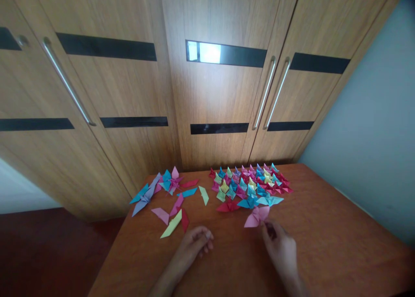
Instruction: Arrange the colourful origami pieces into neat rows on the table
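My right hand (pixel 281 247) pinches the lower right edge of a pink origami piece (pixel 256 217) with spread wings, which rests on the table. Just behind it lie a red origami piece (pixel 228 206), a blue one (pixel 249 202) and a pale turquoise one (pixel 270 200). My left hand (pixel 195 241) is at the front middle, its fingers loosely curled with nothing visible in them. Nearest to it are a folded red strip (pixel 184 220) and a pale yellow strip (pixel 171 224). More folded strips, pink (pixel 161 215) and blue (pixel 188 192), lie behind these.
Close rows of small colourful origami pieces (pixel 241 184) stand at the back right of the brown wooden table (pixel 327 228). A cluster of larger winged pieces (pixel 147 195) lies at the back left. A wooden wardrobe (pixel 217 94) with metal handles rises behind the table.
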{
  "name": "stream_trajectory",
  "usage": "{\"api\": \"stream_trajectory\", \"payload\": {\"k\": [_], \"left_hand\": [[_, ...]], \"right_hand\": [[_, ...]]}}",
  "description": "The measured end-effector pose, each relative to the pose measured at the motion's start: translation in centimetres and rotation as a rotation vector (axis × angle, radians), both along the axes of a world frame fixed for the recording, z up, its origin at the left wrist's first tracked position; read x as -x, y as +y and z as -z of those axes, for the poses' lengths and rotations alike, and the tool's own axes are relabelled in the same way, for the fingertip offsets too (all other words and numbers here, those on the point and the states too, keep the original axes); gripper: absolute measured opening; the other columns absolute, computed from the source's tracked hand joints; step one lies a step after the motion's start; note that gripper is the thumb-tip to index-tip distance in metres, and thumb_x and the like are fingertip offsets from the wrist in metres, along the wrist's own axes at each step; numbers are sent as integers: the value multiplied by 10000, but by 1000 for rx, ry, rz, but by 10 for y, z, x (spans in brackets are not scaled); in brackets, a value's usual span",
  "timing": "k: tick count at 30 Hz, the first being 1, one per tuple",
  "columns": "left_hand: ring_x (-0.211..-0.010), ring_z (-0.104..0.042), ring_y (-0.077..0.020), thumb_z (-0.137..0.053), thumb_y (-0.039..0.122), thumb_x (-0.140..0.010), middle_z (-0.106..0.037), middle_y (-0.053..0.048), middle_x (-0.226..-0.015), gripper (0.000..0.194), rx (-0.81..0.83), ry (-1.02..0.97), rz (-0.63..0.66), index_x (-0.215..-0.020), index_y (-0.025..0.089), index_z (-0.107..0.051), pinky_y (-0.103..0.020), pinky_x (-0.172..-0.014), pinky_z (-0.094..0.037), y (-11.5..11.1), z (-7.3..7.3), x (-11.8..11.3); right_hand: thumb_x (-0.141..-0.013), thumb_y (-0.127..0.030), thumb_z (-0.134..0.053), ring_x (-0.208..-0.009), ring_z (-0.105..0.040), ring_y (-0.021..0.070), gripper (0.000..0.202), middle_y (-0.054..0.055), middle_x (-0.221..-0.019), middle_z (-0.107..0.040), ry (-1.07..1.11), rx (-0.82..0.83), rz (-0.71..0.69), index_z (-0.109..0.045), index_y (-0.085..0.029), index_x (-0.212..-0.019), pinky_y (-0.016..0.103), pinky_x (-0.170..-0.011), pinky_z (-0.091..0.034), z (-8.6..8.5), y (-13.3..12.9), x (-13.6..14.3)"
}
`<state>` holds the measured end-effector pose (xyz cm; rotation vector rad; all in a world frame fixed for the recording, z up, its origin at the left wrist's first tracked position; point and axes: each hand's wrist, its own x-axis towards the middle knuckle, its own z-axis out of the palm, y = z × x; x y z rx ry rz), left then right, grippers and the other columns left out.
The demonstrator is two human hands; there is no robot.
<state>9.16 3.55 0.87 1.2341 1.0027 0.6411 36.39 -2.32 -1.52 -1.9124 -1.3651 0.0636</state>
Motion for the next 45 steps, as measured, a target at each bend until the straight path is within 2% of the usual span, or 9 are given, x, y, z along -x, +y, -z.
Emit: {"api": "stream_trajectory", "payload": {"k": [4,7,10,13,18,23,30,45], "left_hand": [[-569,-523,-115,-570,532,-748,-636,-22,-653,389,-11,24,10,-793,147,-605,-206,-505,-348,0,1,-1],[-566,-523,-115,-567,538,-747,-633,-21,-653,394,-22,30,12,-790,148,-606,-205,-501,-350,1,3,-1],[-565,-523,-115,-560,546,-747,-631,-22,-657,402,-31,35,15,-794,149,-607,-203,-496,-350,2,5,0],[-558,-520,-113,-561,555,-743,-629,-21,-655,411,-31,30,18,-795,150,-606,-200,-490,-348,3,9,0],[-576,-531,-116,-541,534,-777,-631,-24,-672,390,-53,33,12,-803,149,-604,-200,-498,-360,4,10,1],[-571,-527,-113,-539,507,-791,-630,-24,-675,369,-55,23,13,-810,144,-599,-199,-497,-364,3,9,1],[-568,-528,-112,-537,492,-797,-630,-24,-669,353,-56,24,26,-807,144,-598,-196,-488,-356,5,14,2],[-581,-521,-114,-550,518,-779,-623,-22,-675,376,-35,31,12,-807,146,-596,-206,-510,-363,3,9,1]], "right_hand": [[-822,-543,-429,-579,-624,204,429,99,-717,-691,-17,22,189,-643,-175,-881,253,-512,-389,2,-7,-57],[-801,-527,-463,-644,-645,230,393,94,-752,-702,-57,122,306,-649,-197,-907,253,-509,-383,5,-5,-94],[-809,-510,-457,-655,-650,233,383,97,-778,-706,-101,278,381,-656,-208,-935,245,-494,-367,9,2,-120],[-833,-517,-409,-653,-652,236,414,102,-809,-707,-130,403,402,-651,-217,-986,247,-483,-356,12,11,-133],[-845,-537,-370,-714,-658,255,433,98,-842,-705,-137,492,377,-632,-250,-1037,263,-516,-392,16,23,-142],[-840,-529,-376,-724,-657,258,447,108,-852,-700,-150,509,381,-622,-255,-1094,280,-553,-425,20,30,-147],[-836,-539,-362,-727,-658,275,471,129,-849,-697,-137,551,402,-635,-243,-1082,309,-575,-453,17,34,-152],[-858,-512,-337,-758,-654,267,449,125,-876,-691,-164,509,426,-627,-239,-1065,313,-605,-465,14,57,-151]]}}
